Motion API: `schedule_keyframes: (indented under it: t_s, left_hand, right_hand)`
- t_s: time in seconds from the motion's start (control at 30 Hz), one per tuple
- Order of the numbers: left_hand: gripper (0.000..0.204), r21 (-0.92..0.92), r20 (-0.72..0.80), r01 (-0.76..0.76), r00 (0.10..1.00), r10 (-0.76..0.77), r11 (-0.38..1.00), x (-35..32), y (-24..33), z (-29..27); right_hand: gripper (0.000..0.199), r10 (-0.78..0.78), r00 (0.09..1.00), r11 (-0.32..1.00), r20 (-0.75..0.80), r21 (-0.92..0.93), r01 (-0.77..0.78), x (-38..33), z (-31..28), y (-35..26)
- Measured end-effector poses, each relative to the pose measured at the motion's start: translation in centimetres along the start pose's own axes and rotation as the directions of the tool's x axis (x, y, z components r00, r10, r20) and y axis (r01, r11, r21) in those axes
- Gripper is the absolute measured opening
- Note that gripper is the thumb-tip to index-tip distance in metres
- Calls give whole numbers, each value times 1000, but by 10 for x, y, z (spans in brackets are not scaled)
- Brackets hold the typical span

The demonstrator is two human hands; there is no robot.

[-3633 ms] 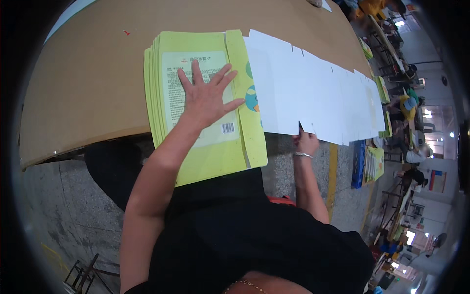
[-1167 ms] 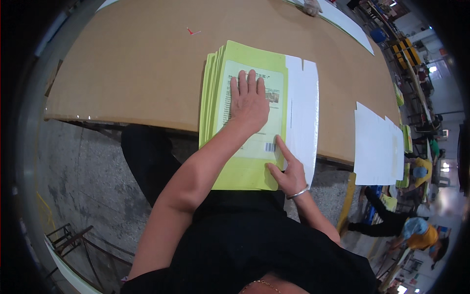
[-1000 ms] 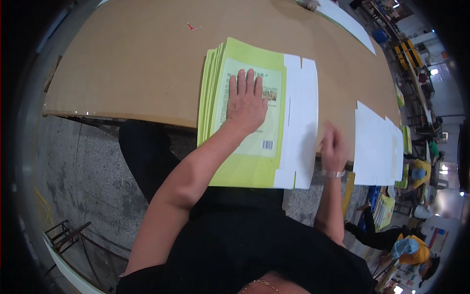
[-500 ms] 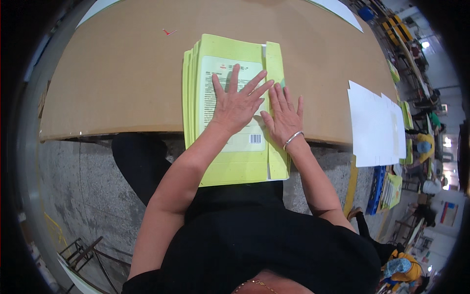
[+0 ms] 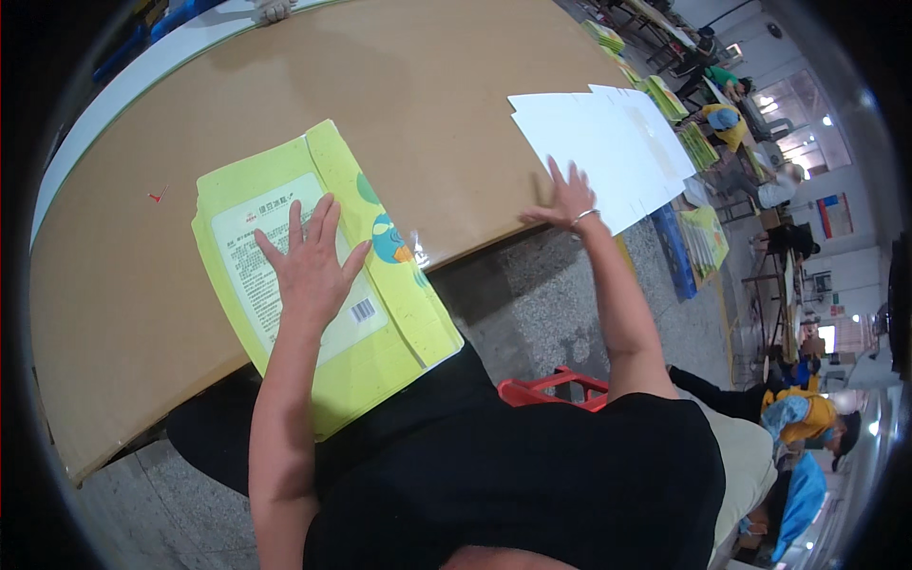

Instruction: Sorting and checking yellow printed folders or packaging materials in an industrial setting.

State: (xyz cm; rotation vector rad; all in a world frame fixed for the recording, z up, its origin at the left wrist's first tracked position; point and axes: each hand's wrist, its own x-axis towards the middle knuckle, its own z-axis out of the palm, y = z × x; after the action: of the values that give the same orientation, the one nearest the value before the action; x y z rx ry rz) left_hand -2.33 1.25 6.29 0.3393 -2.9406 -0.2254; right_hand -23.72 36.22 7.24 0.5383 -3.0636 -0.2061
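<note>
My left hand point(image 5: 312, 271) lies flat with spread fingers on a lime-green printed cardboard sheet point(image 5: 380, 380). The sheet has a pale label panel, a barcode and a folded-over side flap with a coloured picture. It rests partly on the brown table point(image 5: 408, 123) and partly over my lap, overhanging the near edge. My right hand point(image 5: 568, 199), a bangle at its wrist, is away from the green sheet with fingers spread and nothing in it. It is beside the near left edge of a white sheet pile point(image 5: 603, 142); whether it touches the pile I cannot tell.
A small red scrap point(image 5: 159, 195) lies on the table at left. A gloved hand point(image 5: 275, 9) rests at the far edge on a long white board point(image 5: 104, 123). Below the table stand a red stool point(image 5: 556, 388) and a blue pallet point(image 5: 674, 252) to the right. Other people work farther off.
My right hand has left the green sheet and moved right to the white pile. My left hand stays on the green sheet. The view has turned right, and the green sheet now appears tilted.
</note>
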Motion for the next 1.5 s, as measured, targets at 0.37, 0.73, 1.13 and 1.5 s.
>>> schedule_keyframes:
  t_s: [0.37,0.73,1.13,1.5]
  left_hand:
    - [69,-31,-18,9,1000,-9,999,-1,-2,5]
    - [65,-6,-42,-49,998,49,999,1,0,5]
    - [33,-603,-555,161,618,-556,781,-8,-54,-8]
    - [41,-484,-294,232,865,-406,844,-24,-68,-13]
  right_hand:
    - [93,-227,880,961,418,241,134,31,-34,45]
    - [73,-198,977,-233,-79,972,32,-56,-112,-85]
    - [56,-426,904,368,49,922,123,-103,-49,-171]
    - [59,-482,876,624,16,708,330,-118,-52,-220]
